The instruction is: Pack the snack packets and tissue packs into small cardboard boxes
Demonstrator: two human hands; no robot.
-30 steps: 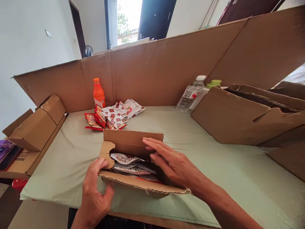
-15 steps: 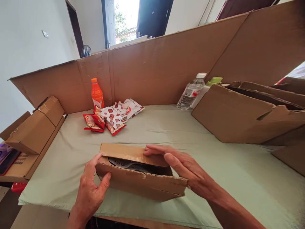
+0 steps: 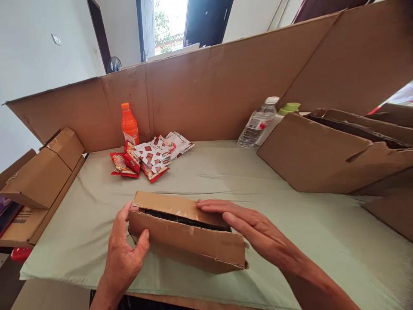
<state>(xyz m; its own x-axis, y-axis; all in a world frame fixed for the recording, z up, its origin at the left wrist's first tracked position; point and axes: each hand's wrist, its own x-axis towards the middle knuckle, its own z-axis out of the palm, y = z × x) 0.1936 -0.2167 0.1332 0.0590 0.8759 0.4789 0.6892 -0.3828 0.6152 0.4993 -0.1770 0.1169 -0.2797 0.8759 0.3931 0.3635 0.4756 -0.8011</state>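
Brown rectangular cardboard box (image 3: 187, 243), lower centre, looks mostly, not fully, closed. Left hand (image 3: 124, 254) grasps one end; right hand (image 3: 256, 226) lies on top, grip released.

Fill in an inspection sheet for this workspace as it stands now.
Surface: green cloth, wrinkled.
Job's things: cardboard box, top flap folded over, dark gap along the front edge; contents hidden.
Clutter: red packets, white packets, orange bottle; clear bottle and green-capped bottle near large box; boxes on the left.
Hands: left hand at the cardboard box's left end, firmness unclear; right hand flat on the flap.
Cables: nothing seen on the cloth; thin line at the back, cable or pipe unclear.
Surroundings: cardboard barrier, fan, open dark door.
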